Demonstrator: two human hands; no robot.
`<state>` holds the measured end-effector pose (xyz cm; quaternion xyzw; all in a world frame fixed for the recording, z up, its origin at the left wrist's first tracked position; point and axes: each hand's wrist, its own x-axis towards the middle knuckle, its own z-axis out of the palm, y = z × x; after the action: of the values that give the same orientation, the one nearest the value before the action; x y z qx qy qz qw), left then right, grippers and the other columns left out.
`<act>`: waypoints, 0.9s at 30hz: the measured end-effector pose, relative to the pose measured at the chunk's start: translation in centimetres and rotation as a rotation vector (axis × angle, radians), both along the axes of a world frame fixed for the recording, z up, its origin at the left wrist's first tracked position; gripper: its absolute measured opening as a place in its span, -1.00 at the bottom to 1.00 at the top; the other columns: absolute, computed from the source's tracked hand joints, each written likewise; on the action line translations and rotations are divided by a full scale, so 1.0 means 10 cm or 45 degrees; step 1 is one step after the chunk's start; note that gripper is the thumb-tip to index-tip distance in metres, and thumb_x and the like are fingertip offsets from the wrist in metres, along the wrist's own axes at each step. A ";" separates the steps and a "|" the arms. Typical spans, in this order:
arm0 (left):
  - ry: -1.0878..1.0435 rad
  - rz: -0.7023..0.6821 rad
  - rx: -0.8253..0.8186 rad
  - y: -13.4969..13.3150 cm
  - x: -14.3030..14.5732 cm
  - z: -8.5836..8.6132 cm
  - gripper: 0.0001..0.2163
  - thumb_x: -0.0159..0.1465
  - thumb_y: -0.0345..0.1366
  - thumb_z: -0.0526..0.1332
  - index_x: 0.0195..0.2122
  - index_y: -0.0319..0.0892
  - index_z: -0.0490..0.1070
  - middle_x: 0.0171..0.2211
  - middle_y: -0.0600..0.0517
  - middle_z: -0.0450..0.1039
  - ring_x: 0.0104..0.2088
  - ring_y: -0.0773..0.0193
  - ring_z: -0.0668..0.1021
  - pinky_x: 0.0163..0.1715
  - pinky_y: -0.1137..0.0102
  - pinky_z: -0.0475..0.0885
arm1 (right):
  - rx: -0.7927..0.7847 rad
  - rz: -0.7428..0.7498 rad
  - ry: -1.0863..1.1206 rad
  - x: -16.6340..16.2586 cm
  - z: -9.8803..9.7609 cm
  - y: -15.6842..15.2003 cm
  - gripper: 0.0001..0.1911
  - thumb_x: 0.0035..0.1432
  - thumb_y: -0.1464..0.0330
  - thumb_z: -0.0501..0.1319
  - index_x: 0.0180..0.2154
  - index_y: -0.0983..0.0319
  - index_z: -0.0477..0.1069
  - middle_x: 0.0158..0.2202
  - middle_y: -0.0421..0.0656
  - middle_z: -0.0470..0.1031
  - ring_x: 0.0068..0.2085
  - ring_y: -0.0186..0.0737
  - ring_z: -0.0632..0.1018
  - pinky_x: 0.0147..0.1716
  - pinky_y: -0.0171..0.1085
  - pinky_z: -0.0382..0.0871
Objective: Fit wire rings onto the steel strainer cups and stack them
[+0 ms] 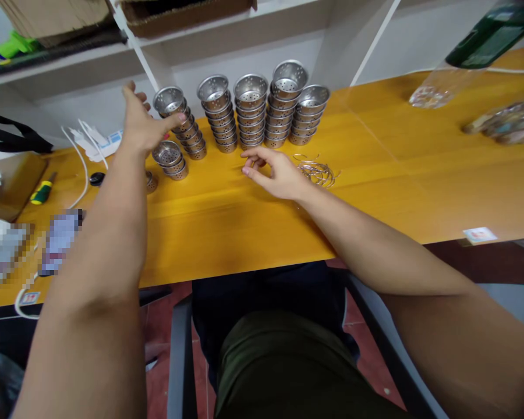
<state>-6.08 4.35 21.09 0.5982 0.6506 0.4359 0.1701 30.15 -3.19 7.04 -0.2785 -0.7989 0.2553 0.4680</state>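
Observation:
Several stacks of small perforated metal cups (pixel 251 96) stand in a row towards the back of the desk. My left hand (pixel 142 122) is open beside the leftmost tall stack (pixel 170 105), its fingers spread and its thumb reaching across the stack; whether it touches cannot be made out. A shorter stack of the same cups (pixel 173 160) sits in front, and another cup (pixel 151 183) is partly hidden by my left forearm. Over the desk in front of the middle stacks, my right hand (pixel 275 171) has loosely bent fingers, with a gap between thumb and forefinger. Thin metal wires (pixel 318 173) lie tangled beside it.
Shelving (pixel 244 43) with cardboard boxes rises behind the desk (pixel 240 233). On the left are a power strip (pixel 98 142), white cables, a screwdriver (pixel 42 191) and a phone-like object (pixel 62 241). A plastic bottle (pixel 471 55) and a filled clear bag (pixel 510 122) are at right.

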 end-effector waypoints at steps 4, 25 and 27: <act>0.103 0.014 -0.058 0.00 0.28 0.11 0.00 0.40 -0.61 0.76 0.67 -0.36 0.17 0.62 -0.27 0.60 0.49 0.11 0.70 0.80 -0.10 0.56 | 0.001 0.005 0.030 0.01 0.02 -0.01 -0.37 0.70 -0.23 0.42 0.31 0.16 0.72 0.05 0.04 0.84 -0.01 0.10 0.78 0.20 0.14 0.80; 0.411 0.158 -0.089 -0.10 0.49 0.05 -0.22 0.55 -0.34 0.77 0.46 -0.29 0.21 0.46 -0.07 0.63 0.36 0.26 0.66 0.66 0.10 0.58 | -0.062 -0.019 -0.016 0.01 0.09 -0.02 -0.55 0.67 -0.03 0.45 0.20 0.20 0.80 0.04 0.06 0.87 -0.01 0.10 0.80 0.20 0.12 0.80; 0.432 0.180 -0.110 -0.07 0.49 0.07 -0.16 0.47 -0.38 0.82 0.47 -0.33 0.22 0.45 -0.10 0.64 0.35 0.25 0.67 0.62 0.12 0.60 | -0.078 -0.023 -0.026 0.02 0.09 -0.02 -0.55 0.67 -0.06 0.47 0.18 0.17 0.81 0.05 0.06 0.88 0.00 0.11 0.80 0.21 0.13 0.81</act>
<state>-1.17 3.67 21.76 0.6080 0.7285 0.3113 0.0523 30.32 -3.42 7.98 -0.3025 -0.7930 0.2725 0.4532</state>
